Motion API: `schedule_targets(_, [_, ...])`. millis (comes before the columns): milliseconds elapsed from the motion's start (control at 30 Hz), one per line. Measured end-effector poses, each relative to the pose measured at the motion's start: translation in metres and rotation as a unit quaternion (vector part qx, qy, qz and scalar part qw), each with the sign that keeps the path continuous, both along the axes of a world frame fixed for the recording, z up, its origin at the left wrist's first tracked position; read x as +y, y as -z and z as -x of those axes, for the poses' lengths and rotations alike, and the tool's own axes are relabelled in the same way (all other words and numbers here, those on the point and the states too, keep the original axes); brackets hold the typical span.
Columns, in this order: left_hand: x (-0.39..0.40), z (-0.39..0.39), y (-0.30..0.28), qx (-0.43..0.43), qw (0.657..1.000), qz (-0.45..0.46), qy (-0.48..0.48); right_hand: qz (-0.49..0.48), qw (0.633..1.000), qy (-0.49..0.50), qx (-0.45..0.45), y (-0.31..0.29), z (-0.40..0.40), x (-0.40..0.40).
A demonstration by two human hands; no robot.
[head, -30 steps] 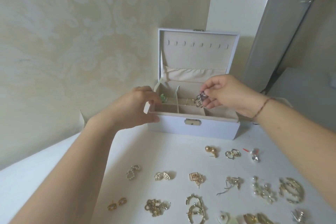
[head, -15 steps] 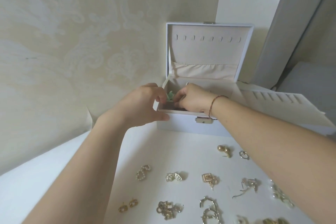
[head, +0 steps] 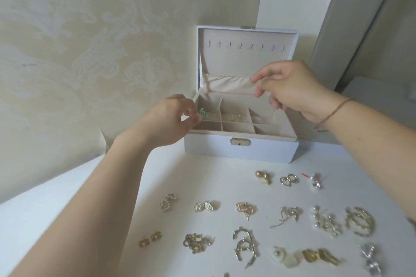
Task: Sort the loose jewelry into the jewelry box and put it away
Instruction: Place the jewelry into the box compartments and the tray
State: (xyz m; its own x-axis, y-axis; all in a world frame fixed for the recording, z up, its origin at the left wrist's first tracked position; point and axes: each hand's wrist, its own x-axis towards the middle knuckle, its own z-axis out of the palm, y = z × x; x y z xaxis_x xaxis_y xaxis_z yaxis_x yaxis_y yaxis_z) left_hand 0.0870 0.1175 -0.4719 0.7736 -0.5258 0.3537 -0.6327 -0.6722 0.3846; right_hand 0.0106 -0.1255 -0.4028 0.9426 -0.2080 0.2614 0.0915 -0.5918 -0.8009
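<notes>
My left hand (head: 173, 117) pinches a green piece (head: 44, 113) at the jewelry box (head: 240, 148) corner. My right hand (head: 290, 87) hangs loose, holding nothing. A slip could drop the piece outside its slot.
</notes>
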Motion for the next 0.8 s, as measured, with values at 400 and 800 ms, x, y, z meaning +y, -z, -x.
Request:
schedule_targets(400, [-0.016,0.014,0.0,-0.033,0.999,-0.031,0.011,0.378,0.887,-0.219,0.148,0.055,0.139,0.037])
schedule_targets(800, [-0.015,0.016,-0.001,-0.026,0.999,-0.047,0.004,0.49,0.859,-0.142,0.045,0.103,0.167,0.063])
